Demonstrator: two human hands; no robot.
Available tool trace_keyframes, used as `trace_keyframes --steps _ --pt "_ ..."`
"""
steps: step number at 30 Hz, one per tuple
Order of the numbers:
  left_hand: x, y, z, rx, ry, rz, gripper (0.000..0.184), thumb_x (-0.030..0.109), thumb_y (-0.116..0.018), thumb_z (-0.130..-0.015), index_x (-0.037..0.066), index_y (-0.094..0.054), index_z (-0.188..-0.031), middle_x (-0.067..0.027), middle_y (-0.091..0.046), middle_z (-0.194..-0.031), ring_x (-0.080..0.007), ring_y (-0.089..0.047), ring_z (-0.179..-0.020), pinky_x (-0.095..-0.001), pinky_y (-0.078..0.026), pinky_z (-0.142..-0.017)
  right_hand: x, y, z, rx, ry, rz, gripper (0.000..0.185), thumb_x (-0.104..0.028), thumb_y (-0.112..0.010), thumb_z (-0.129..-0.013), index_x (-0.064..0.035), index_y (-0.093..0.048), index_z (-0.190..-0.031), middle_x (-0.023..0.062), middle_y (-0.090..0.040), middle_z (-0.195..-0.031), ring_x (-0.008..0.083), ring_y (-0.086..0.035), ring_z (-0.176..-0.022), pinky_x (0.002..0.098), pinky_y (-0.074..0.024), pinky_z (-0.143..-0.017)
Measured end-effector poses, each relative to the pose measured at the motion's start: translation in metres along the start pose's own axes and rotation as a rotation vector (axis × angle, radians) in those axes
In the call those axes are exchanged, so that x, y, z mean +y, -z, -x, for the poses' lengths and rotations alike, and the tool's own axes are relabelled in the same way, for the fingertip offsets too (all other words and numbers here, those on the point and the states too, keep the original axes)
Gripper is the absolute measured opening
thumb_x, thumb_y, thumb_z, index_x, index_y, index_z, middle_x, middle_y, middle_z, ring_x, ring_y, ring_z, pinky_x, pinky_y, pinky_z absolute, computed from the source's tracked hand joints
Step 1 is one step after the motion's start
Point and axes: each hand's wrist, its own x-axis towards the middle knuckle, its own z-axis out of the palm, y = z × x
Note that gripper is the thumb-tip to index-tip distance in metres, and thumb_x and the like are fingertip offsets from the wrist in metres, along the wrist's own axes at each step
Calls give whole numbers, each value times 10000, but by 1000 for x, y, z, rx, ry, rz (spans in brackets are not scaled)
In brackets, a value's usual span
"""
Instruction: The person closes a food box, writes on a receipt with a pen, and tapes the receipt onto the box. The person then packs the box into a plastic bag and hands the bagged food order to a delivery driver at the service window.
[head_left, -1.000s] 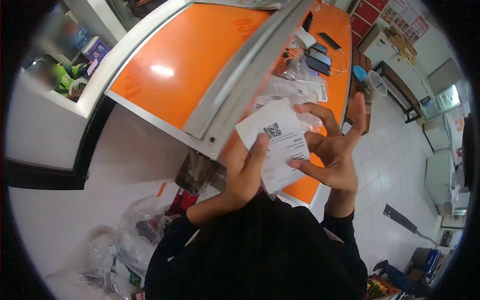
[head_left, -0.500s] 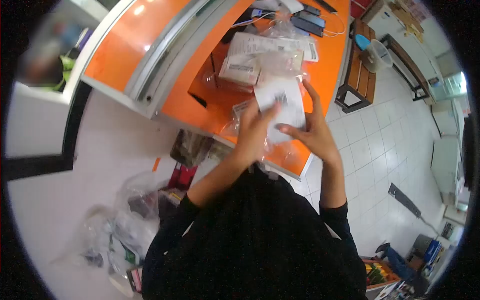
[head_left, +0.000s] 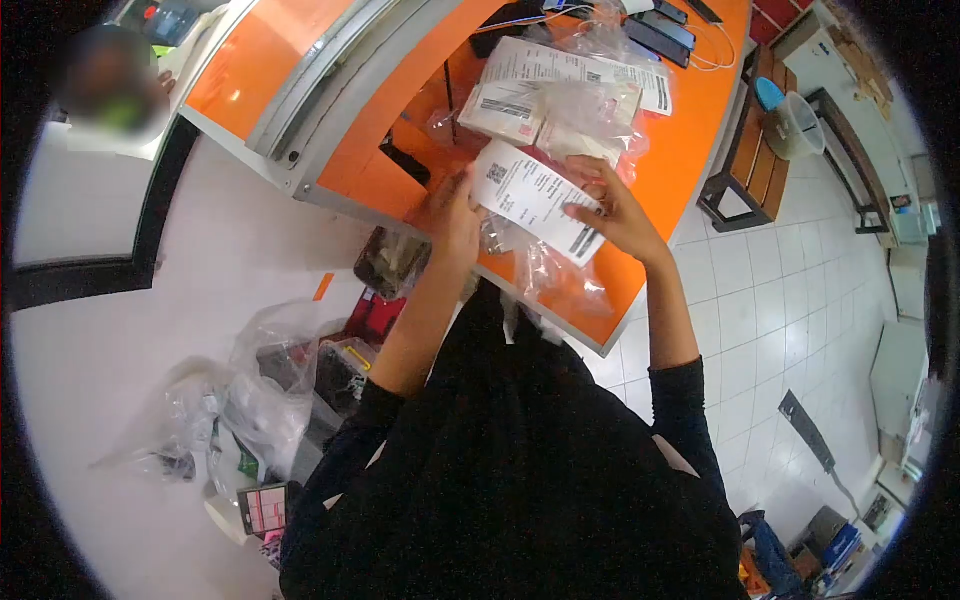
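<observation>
A white shipping label (head_left: 537, 200) with printed text, a QR code and a barcode is held over the orange table (head_left: 655, 190), tilted down to the right. My right hand (head_left: 622, 222) grips its right side, thumb on the printed face and fingers behind. At the label's left edge my left hand (head_left: 458, 225) is closed on it, fingers partly hidden and blurred. Crumpled clear plastic (head_left: 555, 275) lies under the label. Just beyond it, several labelled white packages (head_left: 505, 108) in clear plastic are piled up.
Phones (head_left: 660, 38) and a white cable lie at the table's far end. A wooden bench (head_left: 755, 165) with a clear bucket (head_left: 795, 128) stands to the right. Plastic bags (head_left: 265, 390) are on the floor at lower left. Another person (head_left: 110, 85) is at upper left.
The label has turned from roughly upright to slanting, and its print now faces me clearly. My left hand has moved left to its edge; my right hand has closed on its right side.
</observation>
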Motion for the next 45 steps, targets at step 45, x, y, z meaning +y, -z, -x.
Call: trace_keyframes --steps 45 --pt "-73 87 32 -46 -136 -596 197 116 -502 -916 6 -559 -1068 -118 -622 -842 -198 -628 -665 -319 -506 -614 59 -39 -16 502 45 380 260 -119 -595 -897 6 -511 -1109 129 -590 -1004 194 -579 -903 290 -483 -710"
